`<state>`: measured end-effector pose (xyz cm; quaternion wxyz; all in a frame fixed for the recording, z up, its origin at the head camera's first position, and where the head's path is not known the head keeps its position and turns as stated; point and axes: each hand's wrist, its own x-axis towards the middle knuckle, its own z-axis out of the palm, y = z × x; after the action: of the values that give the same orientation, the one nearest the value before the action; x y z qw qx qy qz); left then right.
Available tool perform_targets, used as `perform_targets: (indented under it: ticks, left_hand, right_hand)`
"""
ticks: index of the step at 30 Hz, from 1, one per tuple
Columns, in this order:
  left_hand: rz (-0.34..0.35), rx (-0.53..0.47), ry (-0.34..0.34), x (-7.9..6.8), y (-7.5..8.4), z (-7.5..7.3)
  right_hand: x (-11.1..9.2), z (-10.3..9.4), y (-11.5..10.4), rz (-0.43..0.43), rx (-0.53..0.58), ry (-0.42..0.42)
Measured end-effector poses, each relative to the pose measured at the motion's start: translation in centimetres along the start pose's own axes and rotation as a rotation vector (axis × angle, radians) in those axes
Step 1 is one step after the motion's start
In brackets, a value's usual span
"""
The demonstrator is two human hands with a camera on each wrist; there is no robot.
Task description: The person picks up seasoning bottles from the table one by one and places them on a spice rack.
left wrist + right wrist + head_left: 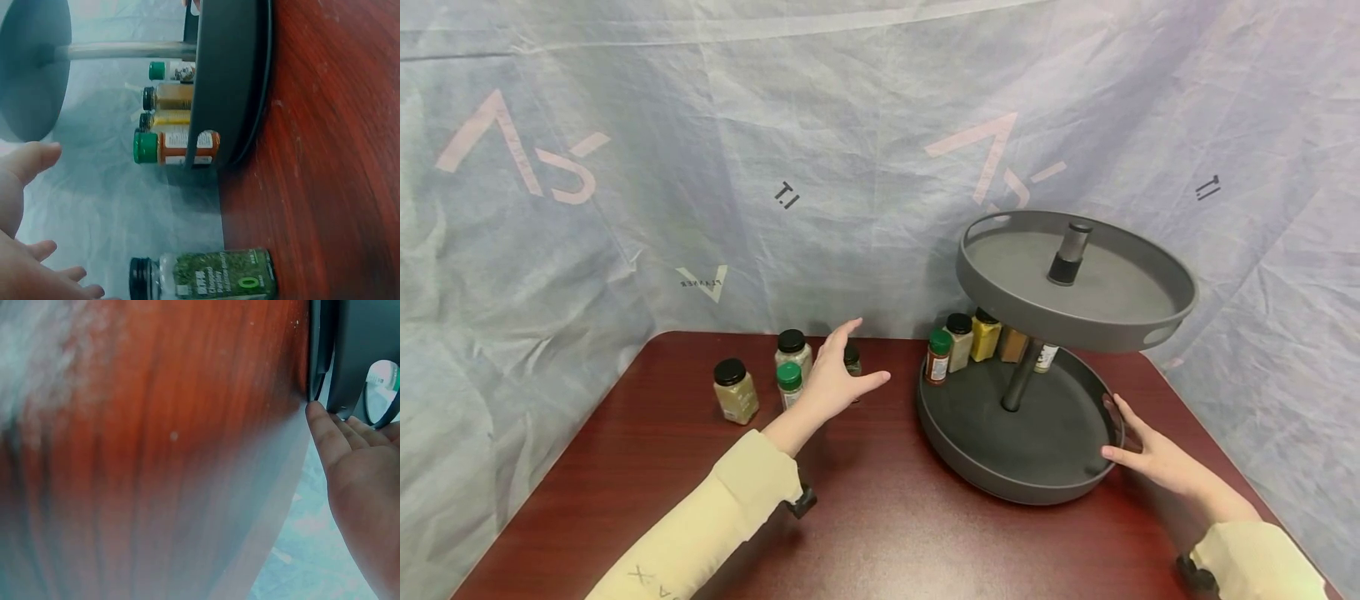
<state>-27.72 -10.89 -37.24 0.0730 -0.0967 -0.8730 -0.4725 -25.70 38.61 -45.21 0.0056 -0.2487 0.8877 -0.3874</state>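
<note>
My left hand [831,379] hovers above the table with thumb and fingers spread, holding nothing. Close beside it stands a chopped parsley jar [219,275] with a black cap, mostly hidden behind the hand in the head view. Around it are a green-capped spice bottle [790,383], a black-capped jar of pale seasoning [794,350] and a black-capped jar of greenish seasoning [737,396]. My right hand [1165,458] touches the right rim of a dark two-tier turntable rack [1022,490] with extended fingers. Its fingertips [315,412] meet the lower tier's outer wall.
Along the lower tier's back left stand a green-capped red spice bottle [937,358], a beige jar [958,343], a yellow jar [985,336] and others. The upper tier [1075,329] overhangs them. A grey sheet [850,208] hangs behind the dark red table [880,517].
</note>
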Motion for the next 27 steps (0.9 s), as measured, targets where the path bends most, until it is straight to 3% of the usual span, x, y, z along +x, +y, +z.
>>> perform_targets:
  ticks: [5,15,27]
  left_hand:
    - [-0.056,-0.030,0.053,0.4,-0.8,0.0]
    - [-0.188,-0.095,0.094,1.1,-2.0,0.9]
    - [-0.263,-0.201,0.182,1.9,-3.9,3.1]
  right_hand:
    - [0.0,0.1,0.1,0.005,0.004,-0.001]
    - [0.0,-0.1,-0.2,-0.008,0.006,0.006]
    - [0.0,0.0,0.1,0.007,0.009,0.002]
